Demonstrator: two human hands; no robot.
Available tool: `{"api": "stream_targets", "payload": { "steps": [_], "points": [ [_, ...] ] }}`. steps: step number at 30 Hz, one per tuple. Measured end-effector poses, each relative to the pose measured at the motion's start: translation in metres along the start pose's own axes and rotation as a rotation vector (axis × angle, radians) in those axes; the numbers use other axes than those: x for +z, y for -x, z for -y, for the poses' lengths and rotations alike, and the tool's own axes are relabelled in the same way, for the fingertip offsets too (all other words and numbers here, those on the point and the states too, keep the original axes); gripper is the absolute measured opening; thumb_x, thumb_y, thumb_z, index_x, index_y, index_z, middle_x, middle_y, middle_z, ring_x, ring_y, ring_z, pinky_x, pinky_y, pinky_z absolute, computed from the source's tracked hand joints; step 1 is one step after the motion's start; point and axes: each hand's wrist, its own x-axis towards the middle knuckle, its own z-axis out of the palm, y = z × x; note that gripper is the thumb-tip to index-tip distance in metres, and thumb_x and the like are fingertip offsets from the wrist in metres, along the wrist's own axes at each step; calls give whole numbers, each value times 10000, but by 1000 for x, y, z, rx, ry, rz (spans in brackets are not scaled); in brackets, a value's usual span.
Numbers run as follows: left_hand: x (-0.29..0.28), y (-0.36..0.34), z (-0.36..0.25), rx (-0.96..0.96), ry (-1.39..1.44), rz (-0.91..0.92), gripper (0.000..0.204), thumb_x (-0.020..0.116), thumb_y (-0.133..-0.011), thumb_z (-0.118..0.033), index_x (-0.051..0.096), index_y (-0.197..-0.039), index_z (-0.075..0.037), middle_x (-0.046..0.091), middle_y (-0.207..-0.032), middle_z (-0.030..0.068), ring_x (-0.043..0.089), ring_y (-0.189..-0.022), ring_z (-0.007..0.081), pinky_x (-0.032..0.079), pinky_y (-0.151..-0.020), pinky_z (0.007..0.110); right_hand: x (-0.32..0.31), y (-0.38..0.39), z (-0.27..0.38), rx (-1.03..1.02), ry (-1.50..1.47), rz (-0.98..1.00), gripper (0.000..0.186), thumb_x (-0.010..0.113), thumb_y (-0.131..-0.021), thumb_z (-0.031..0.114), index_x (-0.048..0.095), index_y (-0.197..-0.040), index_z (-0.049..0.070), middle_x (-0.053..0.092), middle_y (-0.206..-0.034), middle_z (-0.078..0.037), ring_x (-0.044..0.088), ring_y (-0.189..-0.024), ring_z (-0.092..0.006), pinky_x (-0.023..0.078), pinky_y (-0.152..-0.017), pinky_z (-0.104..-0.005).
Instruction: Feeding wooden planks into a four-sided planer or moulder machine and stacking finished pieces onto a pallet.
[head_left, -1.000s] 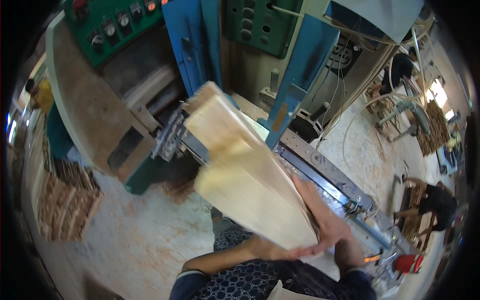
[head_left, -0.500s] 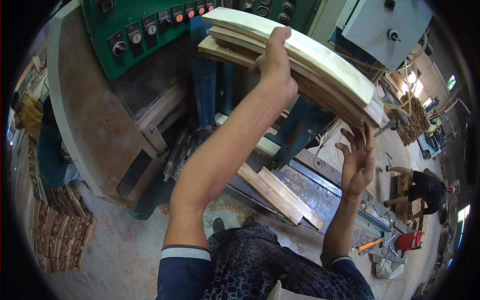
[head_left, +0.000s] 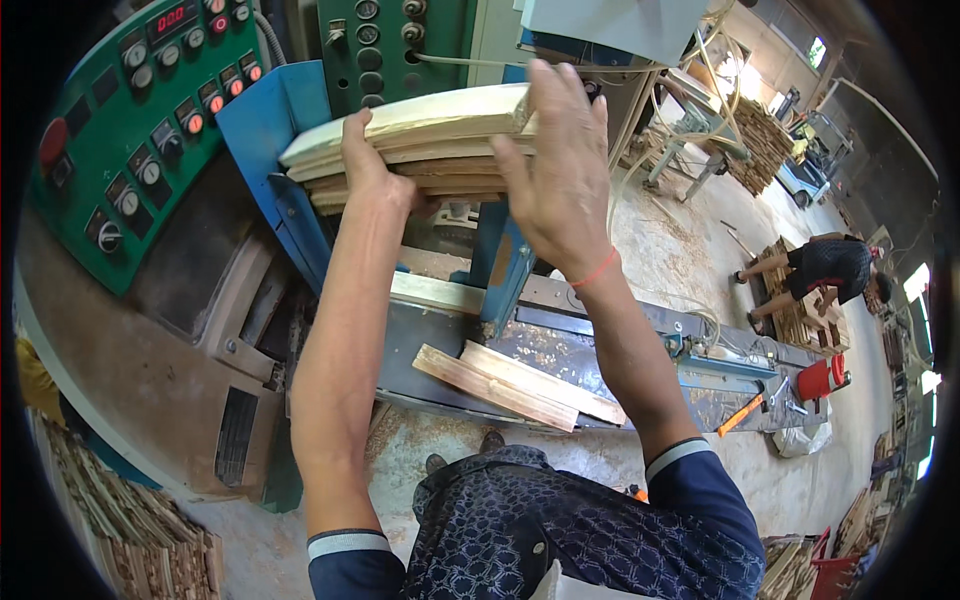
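My left hand (head_left: 372, 168) is closed round a stack of slightly curved boards (head_left: 440, 115), thumb along the front side. My right hand (head_left: 560, 175), a little blurred, is at the stack's right end with fingers stretched out and upright; whether it presses on the ends is unclear. The stack is level with the tops of blue upright plates (head_left: 245, 140) on the machine. Below, two loose wooden strips (head_left: 490, 385) lie on the metal bed (head_left: 550, 350).
A green control panel (head_left: 110, 200) stands at left. An orange-handled tool (head_left: 740, 415) and red bucket (head_left: 818, 378) are at the bed's right end. A bent-over co-worker (head_left: 830, 270) works by piled wood at right. A forklift (head_left: 800, 170) stands farther back; wood piles (head_left: 120, 510) lie lower left.
The boards rose from low in front of me to upper height, then moved left to the blue uprights. My right hand came up to their end. The camera view has shifted.
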Motion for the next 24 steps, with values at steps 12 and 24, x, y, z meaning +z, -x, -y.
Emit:
{"api": "stream_targets", "payload": {
  "steps": [12, 24],
  "points": [
    [-59, -96, 73, 84, 190, -146, 740, 714, -785, -413, 509, -1346, 26, 596, -1287, 197, 629, -1129, 360, 509, -993, 566, -26, 0, -23, -189, 287, 147, 284, 686, -812, 24, 758, -1071, 113, 611, -1413, -67, 378, -1468, -307, 224, -1174, -544],
    [-124, -47, 120, 43, -86, -142, 706, 752, -913, -383, 467, -1450, -24, 566, -1358, 116, 578, -1209, 293, 419, -1100, 458, -18, 5, -34, -216, 246, 178, 218, 765, -743, 45, 798, -947, 115, 646, -1322, -59, 404, -1405, -401, 373, -1128, -494]
  ]
}}
